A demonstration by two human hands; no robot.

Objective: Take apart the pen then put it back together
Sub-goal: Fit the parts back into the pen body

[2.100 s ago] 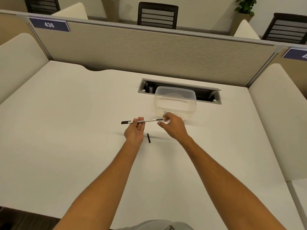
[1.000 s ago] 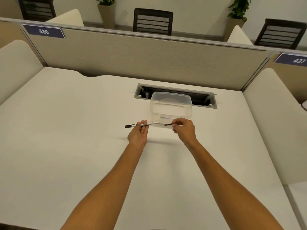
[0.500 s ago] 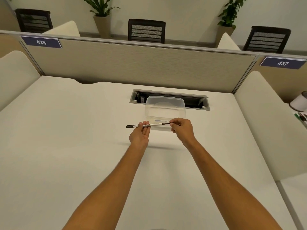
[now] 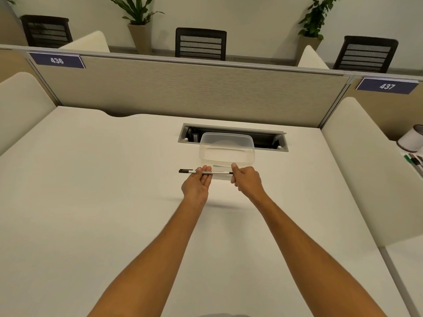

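Note:
A thin white pen (image 4: 219, 172) with a black cap at its left end is held level above the white desk (image 4: 91, 202). My left hand (image 4: 197, 185) pinches the barrel near its middle, palm up. My right hand (image 4: 246, 179) is closed around the pen's right end, where a black cap sits against the barrel; most of that cap is hidden in my fingers. Both hands hover just in front of a clear plastic container (image 4: 227, 149).
The clear container stands in front of a grey cable slot (image 4: 270, 139) at the desk's back. A fabric partition (image 4: 194, 90) closes the far side, cream side panels flank the desk. Pens (image 4: 414, 161) and a white cup (image 4: 410, 139) lie on the neighbouring desk at right.
The small black cap left the desk into my right hand, which brought it to the pen's right end and pushed it on. The camera tilted upward.

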